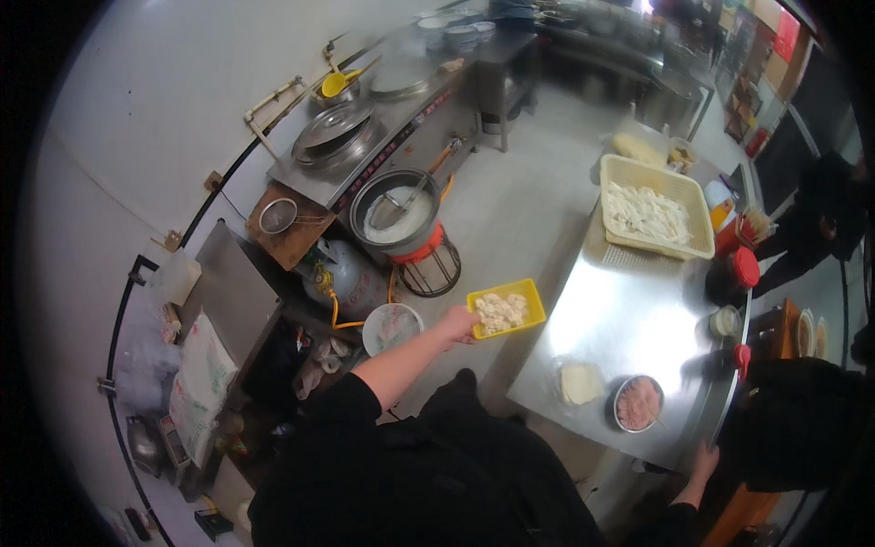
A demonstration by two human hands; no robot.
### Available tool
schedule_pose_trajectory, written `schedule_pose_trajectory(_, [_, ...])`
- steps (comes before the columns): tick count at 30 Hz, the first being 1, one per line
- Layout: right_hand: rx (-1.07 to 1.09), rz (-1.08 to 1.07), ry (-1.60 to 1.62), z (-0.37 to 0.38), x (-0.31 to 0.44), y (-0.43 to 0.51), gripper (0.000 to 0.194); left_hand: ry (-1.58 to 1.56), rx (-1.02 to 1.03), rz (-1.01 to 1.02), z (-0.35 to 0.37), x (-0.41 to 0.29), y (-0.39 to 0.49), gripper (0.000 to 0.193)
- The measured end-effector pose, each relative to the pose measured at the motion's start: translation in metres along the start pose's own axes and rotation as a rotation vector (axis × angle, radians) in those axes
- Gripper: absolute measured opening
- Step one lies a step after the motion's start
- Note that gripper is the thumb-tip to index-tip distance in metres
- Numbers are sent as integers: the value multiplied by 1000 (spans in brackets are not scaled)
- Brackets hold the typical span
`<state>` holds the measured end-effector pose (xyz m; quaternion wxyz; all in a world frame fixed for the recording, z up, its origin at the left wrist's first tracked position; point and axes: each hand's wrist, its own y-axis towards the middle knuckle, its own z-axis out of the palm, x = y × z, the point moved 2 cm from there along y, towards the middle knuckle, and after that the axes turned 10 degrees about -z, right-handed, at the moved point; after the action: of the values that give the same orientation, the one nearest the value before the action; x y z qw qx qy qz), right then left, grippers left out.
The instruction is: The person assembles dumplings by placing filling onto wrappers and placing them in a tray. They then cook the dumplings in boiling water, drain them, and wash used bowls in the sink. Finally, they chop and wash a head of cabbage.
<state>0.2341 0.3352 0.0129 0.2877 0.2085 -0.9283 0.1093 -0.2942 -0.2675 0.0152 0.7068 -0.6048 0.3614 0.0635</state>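
My left hand [456, 327] is shut on the near end of a yellow plastic tray [507, 331] filled with small pale lumps of food, possibly wrapped dumplings. The tray is held out over the gap beside the steel table's left edge. My right hand [704, 463] is low at the right, by the table's near right corner; whether it grips anything cannot be told. Close to that corner, a metal bowl of pink minced meat [638, 404] with a thin stick in it rests on the steel table [615, 314]. Left of the bowl lies a stack of pale wrappers [581, 383].
A cream plastic basket [610, 205] of white strips and a red-lidded jar [745, 268] stand on the table. Left, a pot [355, 212] of whitish liquid with a strainer sits on a burner stand, near a gas cylinder [348, 273] and white bucket [372, 335]. People in dark clothes stand right.
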Motion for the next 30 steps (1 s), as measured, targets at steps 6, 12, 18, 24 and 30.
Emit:
schedule_pose_trajectory(6, [-432,-50,33,-40,32,24,38,51,-45,46,-92,-37,-13,23])
schedule_pose_trajectory(12, [-326,-135,642,46,307,-16,31,175,56,156,-172,-86,22,26])
schedule_pose_trajectory(18, [419,-255,642,260,550,-85,36,265,203,168,-221,-131,53,23])
schedule_pose_trajectory(24, [899,-172,719,370,688,-116,58,446,253,297,-220,-233,61,21])
schedule_pose_trajectory(30, [997,-54,991,409,737,-51,59,481,341,242,-190,-312,91,16])
